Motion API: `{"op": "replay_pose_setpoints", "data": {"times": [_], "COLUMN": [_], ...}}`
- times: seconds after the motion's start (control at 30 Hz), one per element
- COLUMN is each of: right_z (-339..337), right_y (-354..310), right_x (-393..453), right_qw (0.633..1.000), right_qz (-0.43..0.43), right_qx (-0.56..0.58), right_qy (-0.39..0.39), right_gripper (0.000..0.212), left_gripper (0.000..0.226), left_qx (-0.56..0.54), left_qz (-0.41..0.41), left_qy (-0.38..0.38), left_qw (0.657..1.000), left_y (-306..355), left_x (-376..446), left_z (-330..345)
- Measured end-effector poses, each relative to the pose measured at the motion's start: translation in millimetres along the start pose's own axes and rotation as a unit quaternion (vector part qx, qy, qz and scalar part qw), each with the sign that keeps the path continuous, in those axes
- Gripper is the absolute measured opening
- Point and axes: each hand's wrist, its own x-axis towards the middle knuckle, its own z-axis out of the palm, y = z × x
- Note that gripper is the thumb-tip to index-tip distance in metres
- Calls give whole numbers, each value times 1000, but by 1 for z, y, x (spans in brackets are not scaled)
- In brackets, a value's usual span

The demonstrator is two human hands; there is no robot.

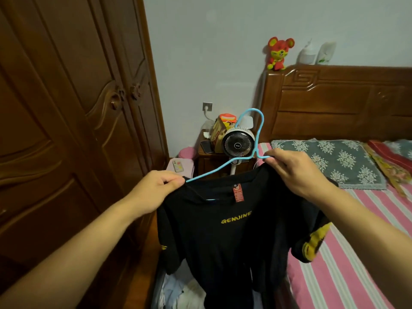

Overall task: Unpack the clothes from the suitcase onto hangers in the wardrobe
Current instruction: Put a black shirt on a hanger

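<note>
**Listener:** What does the head camera show in front of you?

**Me:** I am holding a black T-shirt up at chest height, its front facing me, with yellow lettering across the chest and a red label inside the neck. A light blue hanger is partly threaded into it. My left hand pinches the shirt's left shoulder where the hanger's arm slips under the cloth. My right hand curls its fingers round the other side, gripping hanger and collar together just below the hook, which rises above the neckline.

**Listener:** Where is everything else?

**Me:** The wardrobe, dark carved wood, fills my left side, and its doors look closed. A bed with a pink striped sheet runs along my right. Beyond the shirt stand a small white fan and a cluttered bedside table. Below the shirt's hem I glimpse pale clothes, presumably in the suitcase, though I cannot make out its edges.

**Listener:** How do you finish this step well?

**Me:** I judge the hanger is not seated yet: much of its left arm is bare outside the collar. I should slide that arm fully into the shoulder, then even up both seams so the shirt hangs level. After that I would need one hand free to open a wardrobe door, carrying the shirt by the hook alone.
</note>
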Motion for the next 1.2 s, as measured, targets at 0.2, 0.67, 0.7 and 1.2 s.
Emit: {"op": "replay_pose_setpoints", "data": {"times": [0.2,0.67,0.7,1.2], "right_z": [-1,-29,-29,-20], "right_y": [6,58,56,-7], "right_x": [-16,-8,-7,12], "right_qw": [990,987,986,967], "right_qz": [-107,-53,-65,-230], "right_qx": [-71,112,116,103], "right_qy": [-61,101,96,-26], "right_gripper": [26,49,53,47], "left_gripper": [25,43,40,27], "left_qx": [201,167,138,417], "left_qz": [289,-91,-124,-67], "left_qy": [267,221,187,124], "left_qw": [897,956,965,898], "left_y": [100,92,87,162], "left_x": [-1,-70,-75,-71], "left_z": [72,52,52,85]}}
